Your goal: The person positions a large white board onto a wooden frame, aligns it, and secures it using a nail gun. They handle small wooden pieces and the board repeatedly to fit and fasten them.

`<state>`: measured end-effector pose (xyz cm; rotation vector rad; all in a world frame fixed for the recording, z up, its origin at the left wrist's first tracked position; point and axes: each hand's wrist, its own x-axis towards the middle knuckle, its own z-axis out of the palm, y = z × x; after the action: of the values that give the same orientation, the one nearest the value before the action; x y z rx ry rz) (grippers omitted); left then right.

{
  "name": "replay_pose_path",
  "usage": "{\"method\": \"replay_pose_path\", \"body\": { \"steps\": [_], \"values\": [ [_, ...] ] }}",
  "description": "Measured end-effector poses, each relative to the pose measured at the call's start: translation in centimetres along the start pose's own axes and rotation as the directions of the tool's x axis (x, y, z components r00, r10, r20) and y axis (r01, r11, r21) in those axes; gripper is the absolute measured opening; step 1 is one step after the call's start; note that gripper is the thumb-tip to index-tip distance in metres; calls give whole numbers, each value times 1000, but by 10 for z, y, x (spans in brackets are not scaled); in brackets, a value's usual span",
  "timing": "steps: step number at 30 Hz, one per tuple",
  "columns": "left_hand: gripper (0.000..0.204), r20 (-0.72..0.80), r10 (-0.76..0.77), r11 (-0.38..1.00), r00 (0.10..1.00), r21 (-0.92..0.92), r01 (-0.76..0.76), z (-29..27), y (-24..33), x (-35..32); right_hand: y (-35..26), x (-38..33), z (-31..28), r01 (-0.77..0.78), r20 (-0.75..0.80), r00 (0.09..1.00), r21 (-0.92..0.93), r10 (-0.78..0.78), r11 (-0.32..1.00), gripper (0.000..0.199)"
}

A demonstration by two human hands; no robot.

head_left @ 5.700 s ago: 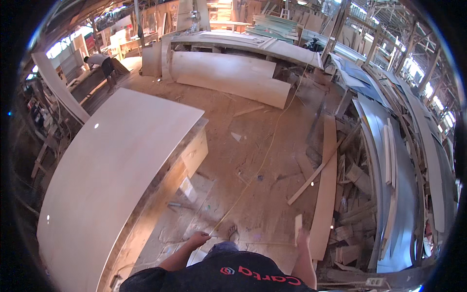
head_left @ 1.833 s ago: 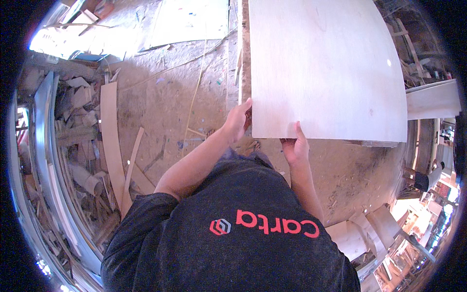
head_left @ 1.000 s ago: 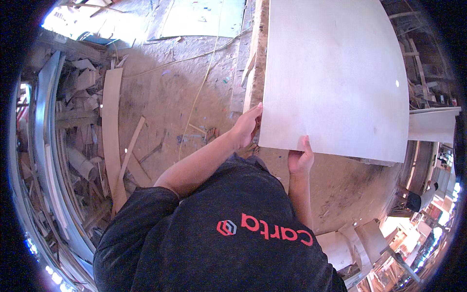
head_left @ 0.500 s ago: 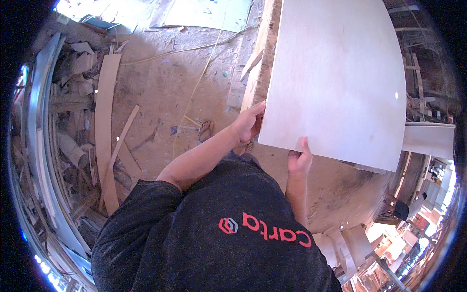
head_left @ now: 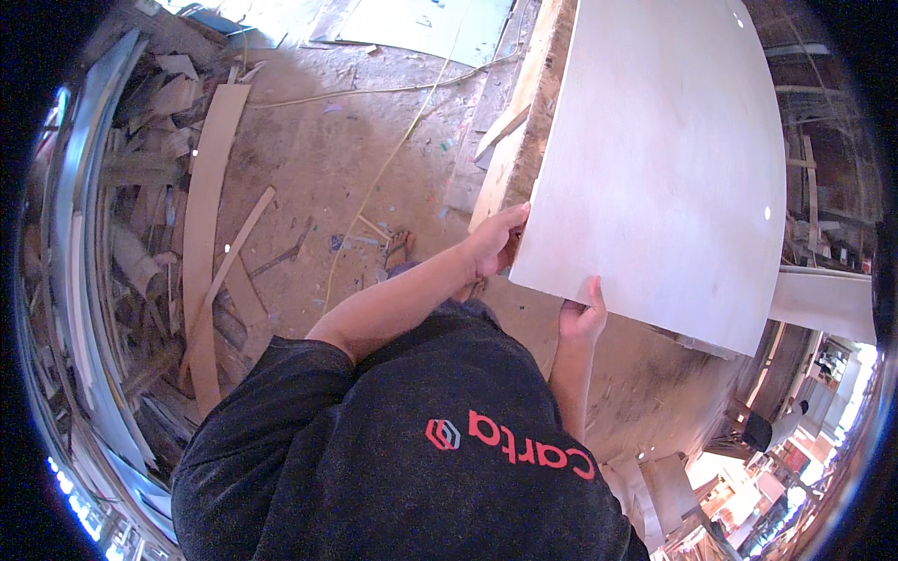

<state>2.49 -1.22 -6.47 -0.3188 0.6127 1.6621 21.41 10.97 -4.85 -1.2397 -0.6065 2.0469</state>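
Note:
A large pale plywood sheet (head_left: 669,168) spans the upper right, its near corner close to my body. My left hand (head_left: 496,243) grips the sheet's left edge just above that corner, fingers curled around it. On the near edge, my right hand (head_left: 584,313) has its thumb on top, and its other fingers are hidden underneath. Beneath the sheet's left side runs a rough-edged wooden bench or stack (head_left: 524,140), which seems to bear it.
Scrap wood (head_left: 140,252) is heaped at the left, beside a long plank (head_left: 213,234) and a thin strip (head_left: 238,243). A yellow cord (head_left: 383,168) crosses the dirt floor. Another board (head_left: 828,301) juts out at the right. Lumber and panels (head_left: 664,486) stand at lower right.
The view has shifted slightly, so the sheet and both hands appear a little farther right and lower. Both hands keep the same hold on the sheet.

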Motion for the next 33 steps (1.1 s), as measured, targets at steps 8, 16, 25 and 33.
{"method": "replay_pose_path", "body": {
  "steps": [8,16,25,33],
  "values": [
    [46,33,-1,997,999,-77,4,-3,-2,4,-8,-21,33,-17,-52,999,-9,16,1000,48],
    [30,46,33,998,998,-57,-30,3,6,-3,-4,6,13,92,-110,989,-85,-101,992,46],
    [26,7,48,998,999,-36,-48,3,4,-3,-4,6,8,134,-149,978,-94,-147,987,44],
    [38,-20,-26,995,999,-93,24,-3,9,3,-4,-6,22,130,-199,969,-101,-148,986,49]
  ]
}}
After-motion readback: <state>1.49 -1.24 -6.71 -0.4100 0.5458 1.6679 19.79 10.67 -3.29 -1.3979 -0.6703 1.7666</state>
